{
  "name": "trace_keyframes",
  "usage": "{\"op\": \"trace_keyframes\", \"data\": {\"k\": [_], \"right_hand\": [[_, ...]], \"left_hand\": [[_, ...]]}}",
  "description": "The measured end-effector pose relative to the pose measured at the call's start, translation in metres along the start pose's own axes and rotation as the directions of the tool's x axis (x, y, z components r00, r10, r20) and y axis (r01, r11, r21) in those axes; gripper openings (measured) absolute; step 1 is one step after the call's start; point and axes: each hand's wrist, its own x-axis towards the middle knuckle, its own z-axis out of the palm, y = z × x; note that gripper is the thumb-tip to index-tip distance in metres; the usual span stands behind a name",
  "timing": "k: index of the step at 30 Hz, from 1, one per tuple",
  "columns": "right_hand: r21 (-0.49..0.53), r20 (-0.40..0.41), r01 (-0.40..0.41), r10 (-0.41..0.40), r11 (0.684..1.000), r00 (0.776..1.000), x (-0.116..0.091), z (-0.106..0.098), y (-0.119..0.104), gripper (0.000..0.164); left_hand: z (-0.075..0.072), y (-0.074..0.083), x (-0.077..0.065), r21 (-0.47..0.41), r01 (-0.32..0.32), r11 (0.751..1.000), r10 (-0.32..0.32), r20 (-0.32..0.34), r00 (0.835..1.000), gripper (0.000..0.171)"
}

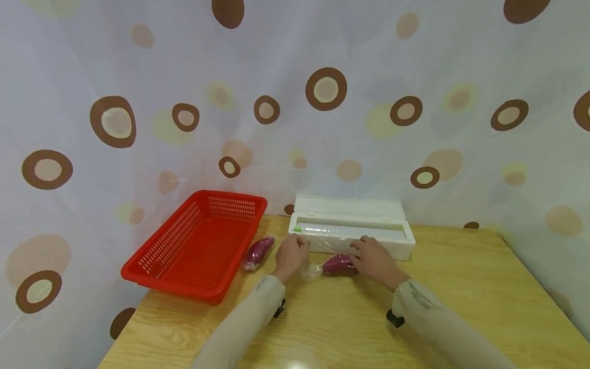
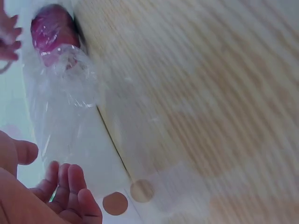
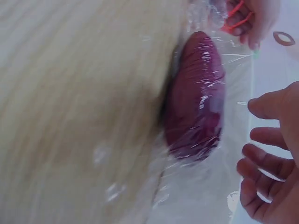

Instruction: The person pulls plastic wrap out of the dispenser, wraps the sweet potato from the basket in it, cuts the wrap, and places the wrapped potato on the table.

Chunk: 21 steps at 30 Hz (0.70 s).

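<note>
A purple sweet potato [image 3: 196, 102] lies on the table in clear cling film, in front of a white cling film box [image 1: 352, 241]. The film is bunched at its left end and spreads loosely toward the box. My right hand [image 1: 372, 259] is over the potato's right side, its fingers spread and slightly bent with nothing visible between them. By the box's left end is my left hand [image 1: 292, 256]; in the left wrist view its thumb stands apart from the loosely bent fingers. A second wrapped sweet potato [image 1: 259, 252] lies left of that hand.
A red perforated basket [image 1: 198, 292] stands on the left of the wooden table [image 1: 465, 302], close to the second potato. The box's lid [image 1: 348, 206] is raised at the back, and a green piece [image 1: 298, 228] sits at its left end. A patterned curtain [image 1: 286, 66] hangs behind.
</note>
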Motion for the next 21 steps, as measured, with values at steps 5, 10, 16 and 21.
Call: {"op": "trace_keyframes", "data": {"k": [5, 10, 16, 21], "right_hand": [[0.149, -0.016, -0.005, 0.007, 0.989, 1.0, 0.023, -0.004, -0.017, 0.025], [0.292, -0.021, 0.061, -0.057, 0.955, 0.998, 0.048, -0.003, -0.033, 0.021], [0.354, 0.009, 0.087, -0.096, 0.931, 0.995, 0.072, 0.002, -0.049, 0.021], [0.339, 0.036, 0.085, -0.103, 0.937, 0.994, 0.092, 0.009, -0.057, 0.022]], "left_hand": [[0.0, -0.005, 0.0, -0.047, 0.061, 0.997, -0.06, 0.035, 0.998, 0.028], [0.006, -0.01, 0.002, -0.228, 0.056, 0.972, -0.036, 0.092, 0.995, 0.027], [0.012, -0.009, 0.008, -0.364, 0.051, 0.93, -0.041, 0.035, 0.999, 0.032], [0.015, -0.011, 0.015, -0.399, 0.046, 0.916, -0.061, -0.026, 0.998, 0.035]]}}
